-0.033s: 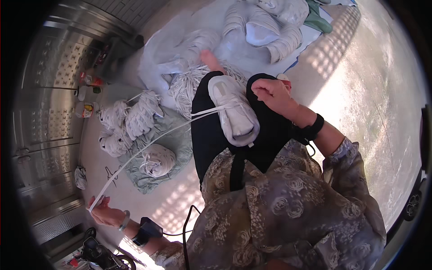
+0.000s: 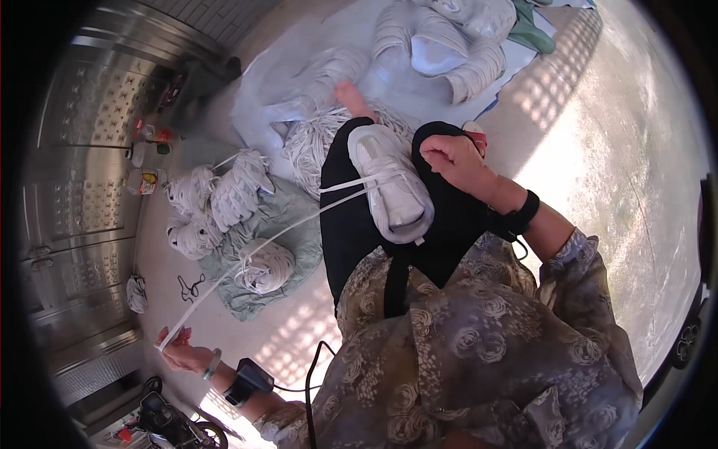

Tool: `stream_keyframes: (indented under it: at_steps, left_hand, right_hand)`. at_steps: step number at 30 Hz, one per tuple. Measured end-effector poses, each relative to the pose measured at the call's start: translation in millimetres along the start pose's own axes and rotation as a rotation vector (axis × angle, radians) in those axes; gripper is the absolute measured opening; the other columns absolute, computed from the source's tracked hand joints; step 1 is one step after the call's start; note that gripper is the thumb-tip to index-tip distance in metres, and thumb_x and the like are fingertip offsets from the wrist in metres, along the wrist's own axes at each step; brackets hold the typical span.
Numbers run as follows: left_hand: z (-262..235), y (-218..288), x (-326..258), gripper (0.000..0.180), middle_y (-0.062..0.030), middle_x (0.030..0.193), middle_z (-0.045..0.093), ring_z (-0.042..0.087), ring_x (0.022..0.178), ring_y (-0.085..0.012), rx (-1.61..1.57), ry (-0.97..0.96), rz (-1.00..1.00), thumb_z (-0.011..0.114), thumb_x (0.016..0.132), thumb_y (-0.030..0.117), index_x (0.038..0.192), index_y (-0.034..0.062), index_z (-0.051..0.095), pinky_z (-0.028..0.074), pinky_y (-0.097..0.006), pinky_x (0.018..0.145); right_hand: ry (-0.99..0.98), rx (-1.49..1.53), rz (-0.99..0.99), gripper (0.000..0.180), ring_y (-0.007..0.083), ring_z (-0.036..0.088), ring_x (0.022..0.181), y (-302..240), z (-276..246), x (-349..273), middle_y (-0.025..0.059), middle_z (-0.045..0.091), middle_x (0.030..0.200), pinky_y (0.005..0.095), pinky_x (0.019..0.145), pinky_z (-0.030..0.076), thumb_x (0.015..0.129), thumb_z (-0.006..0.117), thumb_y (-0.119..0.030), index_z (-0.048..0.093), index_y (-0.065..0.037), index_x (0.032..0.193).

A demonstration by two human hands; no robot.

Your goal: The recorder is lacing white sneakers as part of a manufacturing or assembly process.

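Observation:
A white lace-up shoe [image 2: 389, 194] rests across my dark-trousered lap, toe pointing away from me. From its eyelets a long white shoelace [image 2: 280, 230] runs down to the left, stretched nearly straight. Its far end is pinched in my left hand [image 2: 183, 353], held well out to the lower left. Another stretch of lace comes off the shoe over my left thigh. My right hand [image 2: 460, 163] hovers by my right knee, to the right of the shoe and apart from it. Its fingers are curled in; whether they hold anything is hidden.
Loose white laces [image 2: 318, 153] lie heaped beyond my left knee. Several white shoes [image 2: 243, 191] and a single shoe [image 2: 267, 267] sit on a green cloth [image 2: 299, 251] at left. Black scissors [image 2: 191, 287] lie beside it. More stacked pale shoes [image 2: 479, 71] stand on sheeting ahead. A metal door [image 2: 82, 187] borders the left.
My left hand has shifted slightly to the right with the shoelace end. The shoe and my right hand look nearly the same.

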State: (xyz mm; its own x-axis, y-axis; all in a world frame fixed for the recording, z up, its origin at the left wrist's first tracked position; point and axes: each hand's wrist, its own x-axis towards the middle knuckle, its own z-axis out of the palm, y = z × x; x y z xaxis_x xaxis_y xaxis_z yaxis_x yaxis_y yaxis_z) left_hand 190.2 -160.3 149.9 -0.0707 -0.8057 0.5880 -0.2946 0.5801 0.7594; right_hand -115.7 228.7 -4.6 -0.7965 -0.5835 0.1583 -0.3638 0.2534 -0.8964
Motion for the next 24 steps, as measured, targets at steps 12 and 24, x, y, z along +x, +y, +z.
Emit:
stream_keyframes:
  at_steps: [12, 24]
  left_hand:
    - [-106.1, -260.5, -123.1, 0.034, -0.0160, 0.076, 0.065, 0.064, 0.059, -0.0248, 1.159, -1.514, -0.222, 0.053, 0.081, 0.033, 0.091, 0.0017, 0.061, 0.052, -0.036, 0.053]
    - [193.8, 42.5, -160.0, 0.015, -0.0142, 0.090, 0.061, 0.057, 0.082, -0.0322, -0.147, -1.166, 0.677, 0.056, 0.077, 0.004, 0.091, 0.0023, 0.060, 0.045, -0.039, 0.075]
  right_hand:
    - [-0.240, -0.484, -0.214, 0.011, 0.0299, 0.060, 0.074, -9.3, 38.1, 9.5, 0.0132, 0.060, 0.076, 0.0398, 0.066, 0.048, 0.076, 0.052, -0.012, 0.057, -0.004, 0.081]
    - [-0.364, -0.751, -0.285, 0.012, 0.0273, 0.063, 0.075, -16.0, 36.6, 14.0, 0.0145, 0.062, 0.077, 0.0359, 0.065, 0.051, 0.068, 0.055, -0.006, 0.059, -0.001, 0.077]
